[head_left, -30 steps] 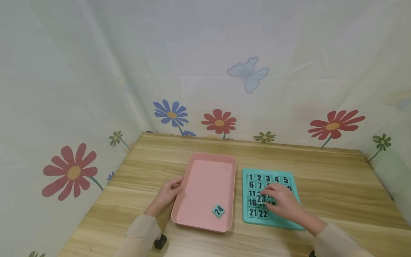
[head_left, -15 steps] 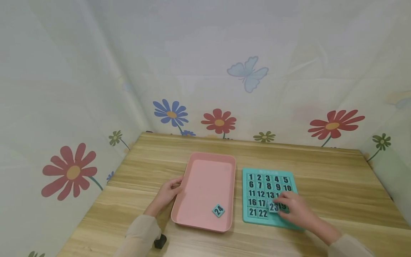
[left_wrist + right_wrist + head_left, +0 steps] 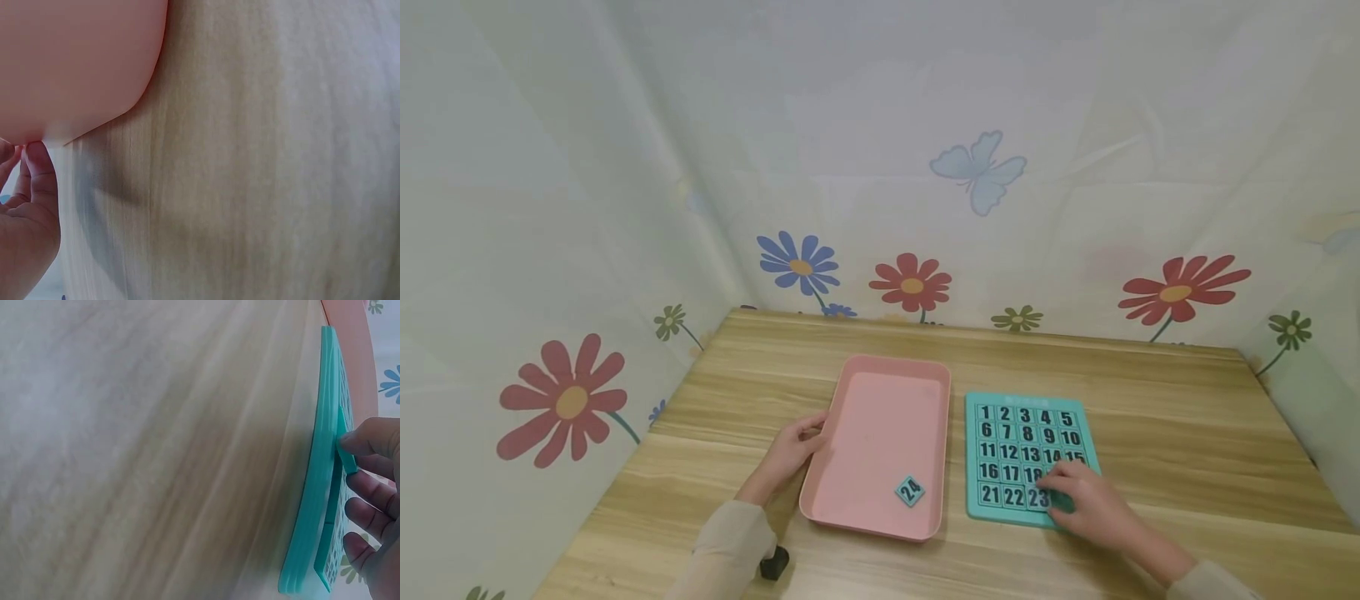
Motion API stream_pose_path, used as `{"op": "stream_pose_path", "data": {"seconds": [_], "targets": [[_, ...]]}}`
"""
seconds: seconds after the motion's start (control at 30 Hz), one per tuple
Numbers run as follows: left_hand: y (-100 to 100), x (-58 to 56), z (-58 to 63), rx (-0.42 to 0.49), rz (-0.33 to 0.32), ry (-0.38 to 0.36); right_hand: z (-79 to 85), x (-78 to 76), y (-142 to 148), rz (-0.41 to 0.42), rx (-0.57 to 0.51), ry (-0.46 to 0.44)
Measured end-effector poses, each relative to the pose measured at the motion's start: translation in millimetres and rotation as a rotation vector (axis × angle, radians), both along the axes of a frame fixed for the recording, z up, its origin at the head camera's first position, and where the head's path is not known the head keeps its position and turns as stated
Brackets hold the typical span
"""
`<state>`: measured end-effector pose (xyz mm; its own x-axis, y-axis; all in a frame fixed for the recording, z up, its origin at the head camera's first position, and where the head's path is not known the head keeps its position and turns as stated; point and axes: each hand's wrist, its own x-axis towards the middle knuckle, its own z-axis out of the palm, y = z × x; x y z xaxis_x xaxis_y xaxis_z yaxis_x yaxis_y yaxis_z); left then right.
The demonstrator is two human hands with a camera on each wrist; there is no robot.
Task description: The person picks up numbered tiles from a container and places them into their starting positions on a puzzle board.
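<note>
My right hand [image 3: 1093,504] is over the lower right of a turquoise number board [image 3: 972,467]. Thumb and fingers pinch the number tile 23 [image 3: 1037,498], which sits in the bottom row beside 22. In the right wrist view this tile [image 3: 345,450] is tilted, one edge down in the board's frame [image 3: 312,469]. Rows of numbered tiles fill the board above; the hand hides some at the right. My left hand [image 3: 790,454] holds the left rim of a pink tray [image 3: 946,433]. One loose tile marked 24 [image 3: 910,491] lies turned in the tray's lower right.
Tray and board stand side by side, a narrow gap between them, on a wood-grain table [image 3: 1187,433]. A curtain [image 3: 850,167] with flowers and a butterfly hangs behind and at both sides. A small black object [image 3: 774,564] is by the left sleeve.
My right hand has carried tile 23 rightward and down across the board, from over the middle rows to the bottom row beside 22. The left hand, tray and tile 24 have stayed put.
</note>
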<state>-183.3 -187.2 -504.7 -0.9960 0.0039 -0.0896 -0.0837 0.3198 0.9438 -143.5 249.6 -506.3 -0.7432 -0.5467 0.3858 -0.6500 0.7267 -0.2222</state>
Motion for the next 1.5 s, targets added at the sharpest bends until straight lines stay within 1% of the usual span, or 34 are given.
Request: {"op": "stream_pose_path", "data": {"seconds": [0.2, 0.43, 0.53, 0.67, 0.77, 0.93, 1.1, 1.2, 1.3, 1.4, 1.5], "targets": [[-2, -1.1, -1.8, 0.017, -0.006, 0.005, -1.4, -0.9, -2, 0.013, 0.018, -0.015], [-3, -2.2, -1.8, 0.015, -0.021, 0.014, -2.1, -2.9, -4, 0.056, 0.026, 0.029], [-3, -2.5, -1.5, 0.011, -0.021, 0.013, -1.1, -4.5, -7, 0.053, 0.027, 0.027], [-3, -3.0, -2.2, 0.019, -0.019, 0.01, 3.1, -11.3, -16, 0.057, -0.007, 0.076], [-3, -2.9, -2.0, 0.009, -0.019, 0.02, 11.0, -17.1, -28, 0.06, -0.022, 0.113], [-2, -1.5, -0.3, 0.001, -0.028, 0.019, 27.1, -23.9, -51, 0.079, -0.014, 0.049], [-1, 0.0, 0.6, 0.013, -0.027, 0.022, 34.6, -30.0, -78, 0.136, -0.013, -0.007], [0, 1.0, 1.2, 0.017, -0.022, 0.027, 34.7, -32.1, -95, 0.193, -0.016, -0.002], [0, 1.3, 1.4, 0.023, -0.021, 0.026, 31.4, -33.6, -110, 0.245, -0.004, 0.012], [0, 1.0, 0.8, 0.018, -0.022, 0.023, 27.2, -33.7, -123, 0.286, 0.015, -0.008], [0, 0.4, -0.2, 0.017, -0.03, 0.024, 24.8, -33.3, -133, 0.321, 0.03, -0.052]]}}
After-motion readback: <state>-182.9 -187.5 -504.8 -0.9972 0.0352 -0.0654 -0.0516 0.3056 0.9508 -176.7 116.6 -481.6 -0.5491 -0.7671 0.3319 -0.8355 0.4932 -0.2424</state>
